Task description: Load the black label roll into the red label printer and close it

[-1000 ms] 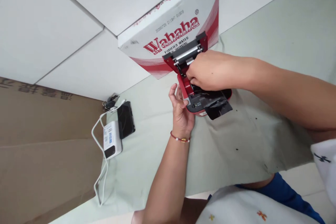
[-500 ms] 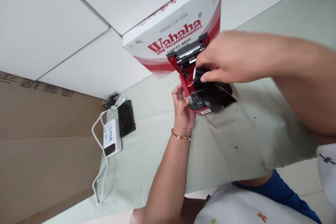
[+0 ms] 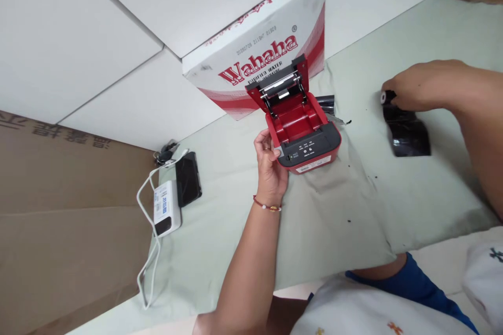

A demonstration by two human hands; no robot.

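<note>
A small red and black printer (image 3: 302, 131) rests on the cloth with its lid raised and its red roll bay bare. My left hand (image 3: 271, 165) is closed on the printer's left side, thumb on the grey corner and fingers behind it. Off to the right, my right hand (image 3: 422, 84) grips a black roll (image 3: 406, 131) by its wound end, where a white core shows. A loose glossy strip hangs from that roll over the cloth. Behind the printer's right side lies another dark roll-like piece (image 3: 327, 103), partly hidden.
A white and red Wahaha carton (image 3: 259, 36) leans against white panels behind the printer. On the left lie a black phone (image 3: 188, 179), a white power bank (image 3: 167, 207) with a cable, and keys (image 3: 165, 153). Small black scraps dot the pale green cloth (image 3: 326, 230).
My right hand has carried the black roll away from above the printer to the right side of the table, uncovering the roll bay. My left hand keeps its hold on the printer.
</note>
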